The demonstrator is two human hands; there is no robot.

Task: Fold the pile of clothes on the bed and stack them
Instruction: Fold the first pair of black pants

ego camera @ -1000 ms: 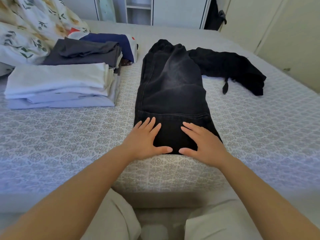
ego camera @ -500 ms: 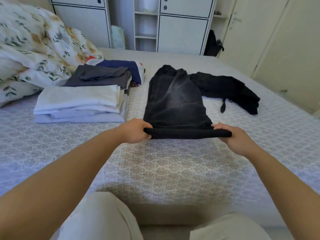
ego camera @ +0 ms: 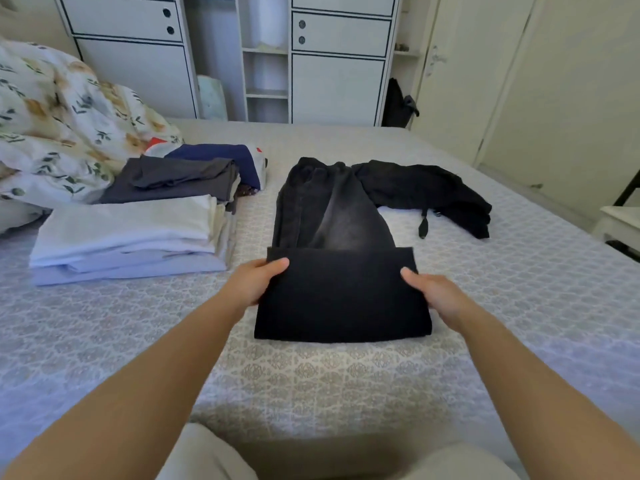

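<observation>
Trousers (ego camera: 341, 292) now raised between fingers (ego camera: 277, 264)

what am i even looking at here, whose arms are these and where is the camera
There is no machine here. The camera sits on a person's head and looks forward and down, so the two bare arms reaching in from the bottom are the wearer's own.

The surface is a bed with a patterned cover. The left hand and the right hand each grip a side of a pair of black trousers, with the near end doubled over toward the far end. To the left lies a stack of folded clothes, pale on top, with darker folded pieces behind it. A black garment lies unfolded further back on the right. A floral duvet is bunched at the far left, and white cupboards stand behind the bed.
</observation>
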